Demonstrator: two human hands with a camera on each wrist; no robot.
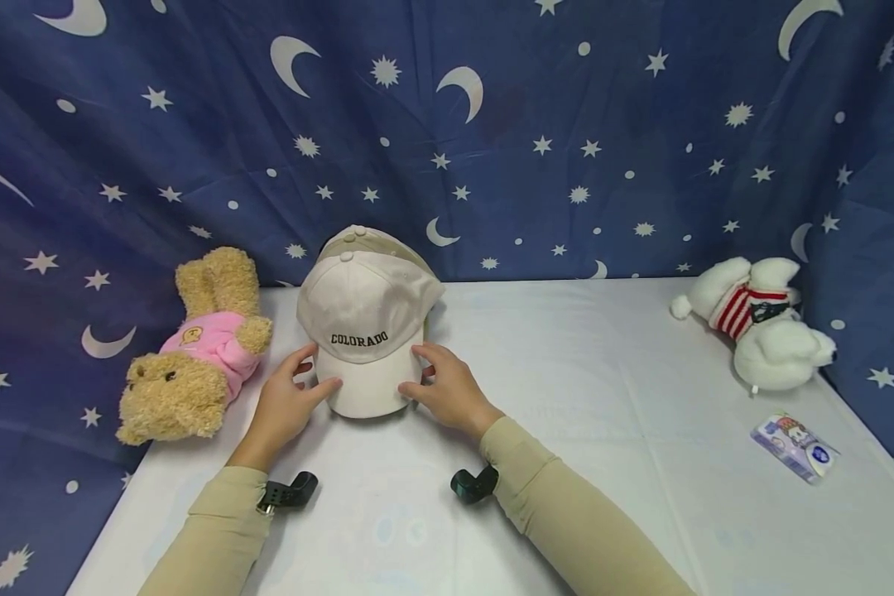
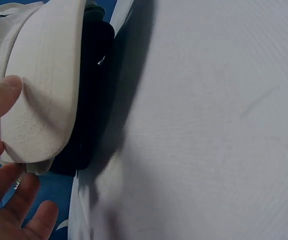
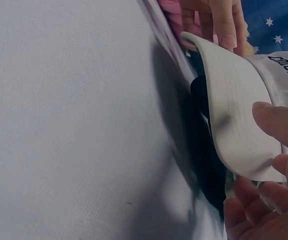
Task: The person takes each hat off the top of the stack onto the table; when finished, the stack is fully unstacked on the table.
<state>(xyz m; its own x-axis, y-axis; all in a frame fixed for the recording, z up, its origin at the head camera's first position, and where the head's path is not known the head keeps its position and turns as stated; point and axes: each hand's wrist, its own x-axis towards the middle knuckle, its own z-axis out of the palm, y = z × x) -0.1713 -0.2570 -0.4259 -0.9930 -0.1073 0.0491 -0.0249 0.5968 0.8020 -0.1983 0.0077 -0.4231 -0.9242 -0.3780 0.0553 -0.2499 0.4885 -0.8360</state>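
Note:
A cream baseball cap with COLORADO lettering sits at the back left of the table, its brim towards me. Behind its crown shows the top of a beige cap. The left wrist view also reveals something dark beneath the cream brim, mostly hidden. My left hand grips the brim's left side, thumb on top and fingers along the edge. On the opposite side, my right hand holds the brim the same way. Its fingertips reach under the edge in the right wrist view.
Left of the caps lies a tan teddy bear in pink. A white plush toy with red stripes lies at the far right, and a small purple packet is in front of it. A blue star-patterned curtain borders the white table.

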